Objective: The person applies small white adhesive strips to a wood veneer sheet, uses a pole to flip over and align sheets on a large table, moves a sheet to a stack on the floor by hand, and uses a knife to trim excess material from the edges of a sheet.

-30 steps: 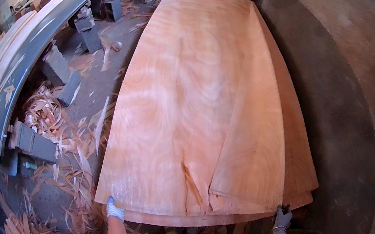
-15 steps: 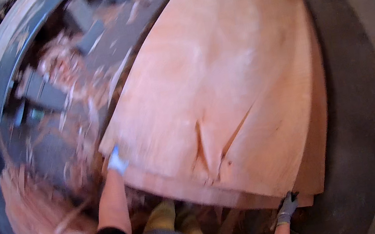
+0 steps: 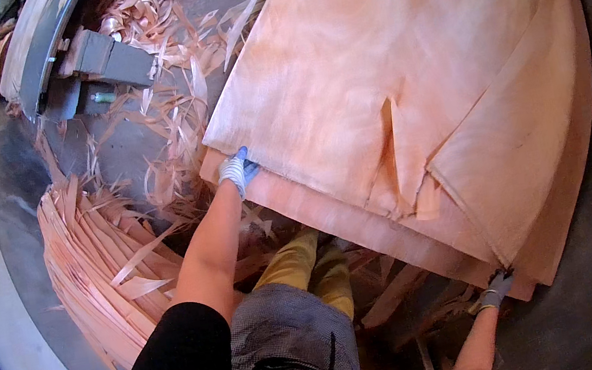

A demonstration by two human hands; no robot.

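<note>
A large, thin sheet of pinkish-tan wood veneer [image 3: 326, 79] lies in front of me over other sheets, their edges [image 3: 313, 198] showing below it. Its near side has a split with a lifted flap [image 3: 391, 147], and a slanting fold runs toward the right corner. My left hand [image 3: 238, 172], in a white and blue glove, is closed on the sheet's near left corner. At the near right corner, my right hand [image 3: 494, 291] pinches the edge in a grey glove with dark fingertips. The fingers under the sheet are hidden.
A heap of long veneer strips [image 3: 105, 273] lies on the floor at left. Loose curled shavings [image 3: 141, 16] are scattered farther back, near grey blocks [image 3: 109, 58] and a curved metal machine part [image 3: 46, 50]. More scraps [image 3: 391, 298] lie around my legs.
The view has swung, so the sheets and both hands now appear farther right. The top sheet's near left corner sits back from the lower edge, baring more of the sheet beneath. Both hands stay at the corners.
</note>
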